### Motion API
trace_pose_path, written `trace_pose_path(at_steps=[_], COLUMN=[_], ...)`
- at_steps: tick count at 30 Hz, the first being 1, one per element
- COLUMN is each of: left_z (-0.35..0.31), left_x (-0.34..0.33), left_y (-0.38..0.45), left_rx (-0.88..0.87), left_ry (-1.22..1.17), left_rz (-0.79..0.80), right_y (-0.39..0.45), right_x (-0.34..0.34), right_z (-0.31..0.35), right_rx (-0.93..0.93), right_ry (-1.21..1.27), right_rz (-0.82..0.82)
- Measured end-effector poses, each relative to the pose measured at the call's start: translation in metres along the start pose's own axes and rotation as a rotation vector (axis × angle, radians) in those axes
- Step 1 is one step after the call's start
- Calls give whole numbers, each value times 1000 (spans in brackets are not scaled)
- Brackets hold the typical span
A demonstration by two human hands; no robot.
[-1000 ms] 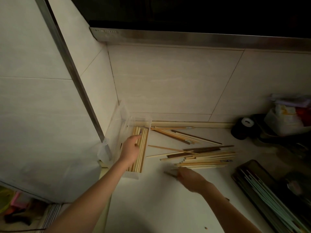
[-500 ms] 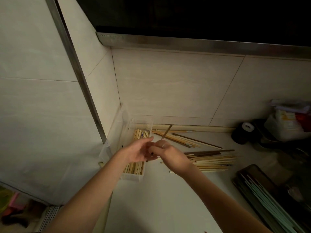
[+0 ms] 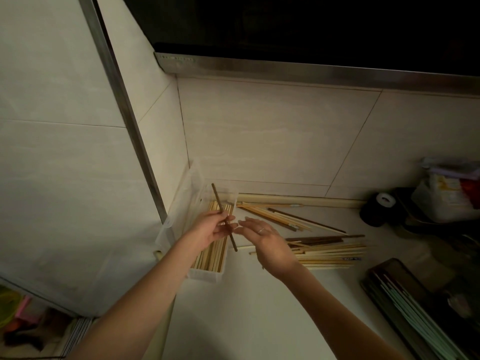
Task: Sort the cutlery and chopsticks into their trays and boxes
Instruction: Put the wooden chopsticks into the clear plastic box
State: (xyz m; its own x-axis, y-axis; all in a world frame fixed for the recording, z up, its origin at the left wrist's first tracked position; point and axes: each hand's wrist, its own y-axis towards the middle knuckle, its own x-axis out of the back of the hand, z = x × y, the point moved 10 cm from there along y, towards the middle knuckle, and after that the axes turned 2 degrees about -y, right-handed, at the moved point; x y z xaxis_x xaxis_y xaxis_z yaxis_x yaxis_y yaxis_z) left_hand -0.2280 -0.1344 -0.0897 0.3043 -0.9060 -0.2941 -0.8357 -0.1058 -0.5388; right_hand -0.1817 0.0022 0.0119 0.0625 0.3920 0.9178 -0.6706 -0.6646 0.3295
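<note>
The counter (image 3: 259, 307) carries the loose chopsticks (image 3: 330, 252) in rough piles to my right, so I can draw from them. The clear plastic box (image 3: 205, 275) sits in the corner, already lined with pale bamboo chopsticks (image 3: 213, 255). My left hand (image 3: 213, 229) pinches a dark brown chopstick (image 3: 224, 216) above that box; my right hand (image 3: 267, 242) hangs loose-fingered just beside, holding nothing. Half a second ago both hands met over the chopstick; now only the left has it.
</note>
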Motion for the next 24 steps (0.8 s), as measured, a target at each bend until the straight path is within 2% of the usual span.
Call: trace_pose_path(at_steps=[4,7,17,20,24], left_z=[-9,-13,-17,-25,-29], left_x=[24,39,49,46,37], left_y=[7,10,4,-5,-10], left_rx=[-102,-146,-251,-266,-292], left_ry=[119,273,557,875,1020], left_rz=[-189,-265,-308,-387,-375], right_y=[-17,-35,-76,-89,-103], right_x=[-17,-26,-41,-48,-53], right_z=[-41,-66,-106,-111,-116], right_rx=[-179,-295,-490,-515,-545], right_ry=[-56,-81,-113,-160,-179], right_rz=[105,166,287,359,404])
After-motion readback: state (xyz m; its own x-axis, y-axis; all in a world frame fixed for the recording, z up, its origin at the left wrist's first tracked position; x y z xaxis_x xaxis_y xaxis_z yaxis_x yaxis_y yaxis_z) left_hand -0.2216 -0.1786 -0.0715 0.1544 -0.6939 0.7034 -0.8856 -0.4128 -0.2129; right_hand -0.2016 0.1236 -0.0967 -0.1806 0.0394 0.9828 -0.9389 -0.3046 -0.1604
